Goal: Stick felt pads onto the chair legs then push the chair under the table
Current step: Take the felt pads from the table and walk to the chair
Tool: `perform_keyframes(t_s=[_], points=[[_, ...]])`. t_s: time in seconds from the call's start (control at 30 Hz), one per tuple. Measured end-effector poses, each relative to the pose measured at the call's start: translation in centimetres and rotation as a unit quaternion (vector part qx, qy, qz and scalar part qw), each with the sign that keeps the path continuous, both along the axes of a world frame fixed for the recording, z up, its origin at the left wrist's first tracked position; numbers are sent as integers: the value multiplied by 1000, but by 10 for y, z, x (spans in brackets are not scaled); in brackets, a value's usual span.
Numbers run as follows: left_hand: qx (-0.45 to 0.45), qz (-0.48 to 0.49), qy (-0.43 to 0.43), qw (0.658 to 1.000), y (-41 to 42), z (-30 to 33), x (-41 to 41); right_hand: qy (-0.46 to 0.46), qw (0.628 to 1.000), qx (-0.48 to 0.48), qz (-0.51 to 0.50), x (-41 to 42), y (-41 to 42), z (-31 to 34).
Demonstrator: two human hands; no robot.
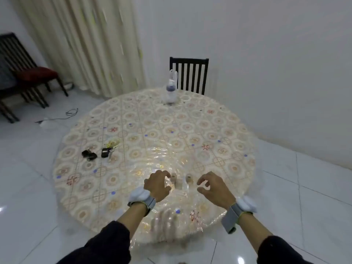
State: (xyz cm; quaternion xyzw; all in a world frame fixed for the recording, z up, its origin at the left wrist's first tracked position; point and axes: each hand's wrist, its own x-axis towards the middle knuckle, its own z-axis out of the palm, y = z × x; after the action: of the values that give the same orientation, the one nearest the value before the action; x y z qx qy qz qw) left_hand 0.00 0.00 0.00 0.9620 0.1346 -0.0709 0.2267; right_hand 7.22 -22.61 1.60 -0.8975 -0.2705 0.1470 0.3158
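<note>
Your two hands hover over the near edge of the round table [219, 130], which is covered in a glossy, patterned plastic cloth. Between them lie the felt pads [181, 181]: a few small, beige, roundish pieces in a loose cluster just in from the near edge; motion blur makes their count and exact shape hard to read, possibly three or four.

Your left hand [157, 185] is palm down, fingers curled and spread, its fingertips at the left side of the cluster and seemingly touching the nearest pad; it has nothing gripped. Your right hand [214, 188] is just right of the pads, thumb and fingers curved in a half-open claw with a clear gap between them, holding nothing and not touching the pads. Both wrists carry grey straps with a white device.

Further in, toward the left edge of the table, lie two small black objects [89, 154] and a black key fob [105, 152] with a yellowish tangle beside it. At the far edge stands a white plastic bag [171, 90] with something dark blue inside, its handles up. Behind it a dark slat-backed chair [189, 74] is tucked against the far edge. A second chair with a red seat [36, 74] stands well apart by the curtain [85, 44].
</note>
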Motion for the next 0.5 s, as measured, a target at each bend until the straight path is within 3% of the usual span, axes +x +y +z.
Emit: perform_keyframes(t_s=[0.2, 0.5], points=[[-23, 72, 77, 994, 19, -40, 41, 58, 994, -81, 54, 45, 37, -51], [-5, 24, 144, 989, 41, -87, 87, 47, 990, -127, 49, 72, 69, -98]])
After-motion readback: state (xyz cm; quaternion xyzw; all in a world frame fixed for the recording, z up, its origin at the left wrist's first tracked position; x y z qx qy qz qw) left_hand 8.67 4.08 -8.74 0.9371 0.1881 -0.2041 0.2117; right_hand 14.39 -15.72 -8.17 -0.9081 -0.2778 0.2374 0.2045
